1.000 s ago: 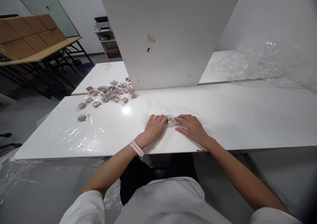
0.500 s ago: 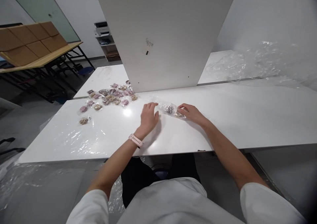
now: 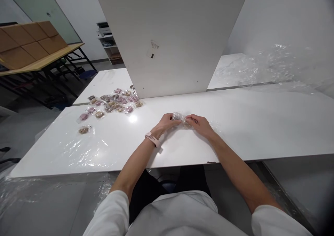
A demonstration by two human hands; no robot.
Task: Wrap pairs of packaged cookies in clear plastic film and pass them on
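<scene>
A clear plastic bag (image 3: 180, 116) with a few small wrapped pieces inside lies on the white table in front of me. My left hand (image 3: 168, 122), with a pink watch band at the wrist, grips the bag's left end between thumb and fingers. At its right side my right hand (image 3: 198, 123) pinches the plastic, fingers bent over the pieces. Part of the bag's contents is hidden by my fingers. Off to the left lies a spread of individually wrapped pink, brown and tan pieces (image 3: 114, 103); one brown piece (image 3: 84, 129) sits apart, closer to me.
A tall white panel (image 3: 172, 45) stands upright at the back of the white table (image 3: 250, 124). Crumpled clear film (image 3: 268, 67) lies at the far right, and more film covers the table's left front. Cardboard boxes (image 3: 33, 41) stand on a wooden table at far left.
My left hand has moved right and closed on the bag's left end; before, it was held apart from it. The bag is now bunched shorter between both hands. The view has shifted slightly.
</scene>
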